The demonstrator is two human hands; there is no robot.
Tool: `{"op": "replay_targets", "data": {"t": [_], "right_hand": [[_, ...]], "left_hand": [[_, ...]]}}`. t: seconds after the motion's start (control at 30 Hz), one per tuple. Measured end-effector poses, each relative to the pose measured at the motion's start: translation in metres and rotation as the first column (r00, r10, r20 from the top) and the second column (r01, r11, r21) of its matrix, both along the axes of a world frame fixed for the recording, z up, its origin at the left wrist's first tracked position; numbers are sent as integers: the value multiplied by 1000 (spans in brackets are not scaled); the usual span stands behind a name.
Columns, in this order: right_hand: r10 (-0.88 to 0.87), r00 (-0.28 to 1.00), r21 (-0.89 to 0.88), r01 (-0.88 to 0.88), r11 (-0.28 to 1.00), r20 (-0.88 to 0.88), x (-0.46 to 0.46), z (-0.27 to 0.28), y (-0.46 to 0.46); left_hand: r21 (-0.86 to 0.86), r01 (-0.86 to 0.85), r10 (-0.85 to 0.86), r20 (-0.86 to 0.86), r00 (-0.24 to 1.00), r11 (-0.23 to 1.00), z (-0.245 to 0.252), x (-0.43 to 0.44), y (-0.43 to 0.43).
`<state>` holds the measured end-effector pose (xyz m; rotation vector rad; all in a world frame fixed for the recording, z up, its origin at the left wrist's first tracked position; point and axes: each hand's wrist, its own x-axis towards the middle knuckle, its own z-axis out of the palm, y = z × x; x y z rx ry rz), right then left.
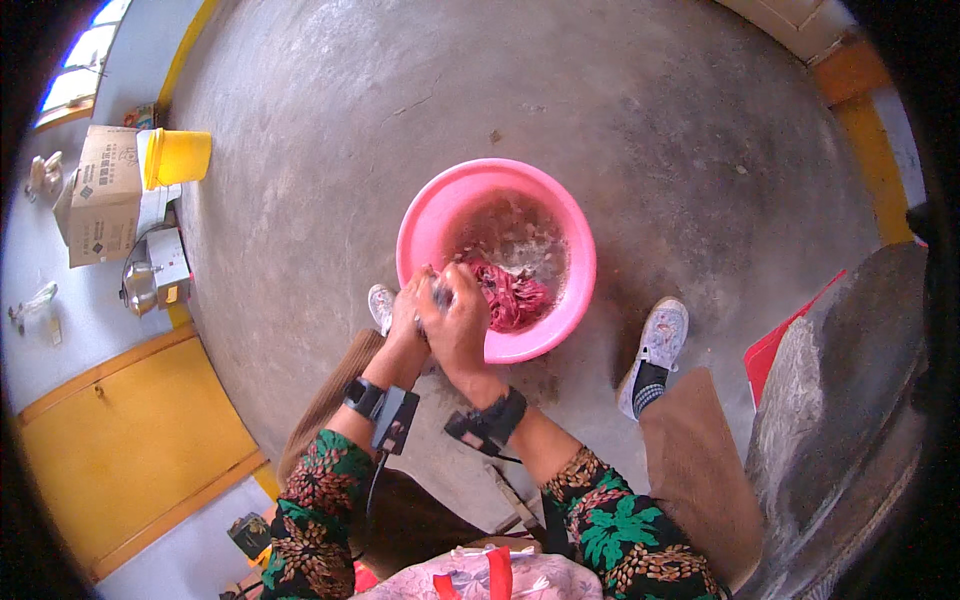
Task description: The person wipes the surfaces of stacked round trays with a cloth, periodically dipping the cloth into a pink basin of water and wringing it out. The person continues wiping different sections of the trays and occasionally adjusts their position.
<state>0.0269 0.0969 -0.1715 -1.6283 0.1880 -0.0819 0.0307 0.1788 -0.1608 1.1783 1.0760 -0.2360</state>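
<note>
My left hand and my right hand are pressed together over the near left rim of a pink plastic basin. Between them a small, dark, wet bundle shows, apparently cloth; the fingers hide most of it. To the right of my right hand, a crumpled red and dark patterned cloth lies wet in the basin. Murky brown water with froth surrounds the cloth. Both wrists wear black straps with small boxes and cables.
The basin stands on a concrete floor between my shoes. At the left wall are a yellow bucket, a cardboard box, a metal kettle and a yellow door. Grey covered furniture is at the right.
</note>
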Motion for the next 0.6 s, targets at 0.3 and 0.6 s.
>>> {"op": "replay_targets", "data": {"t": [0.3,0.6], "right_hand": [[-18,996,146,31,989,-87,17,25,-21],[-5,974,150,40,988,-227,49,-13,-11]], "left_hand": [[321,110,-105,-34,994,941,7,25,9],[288,86,-104,47,993,954,-27,-15,-13]]}}
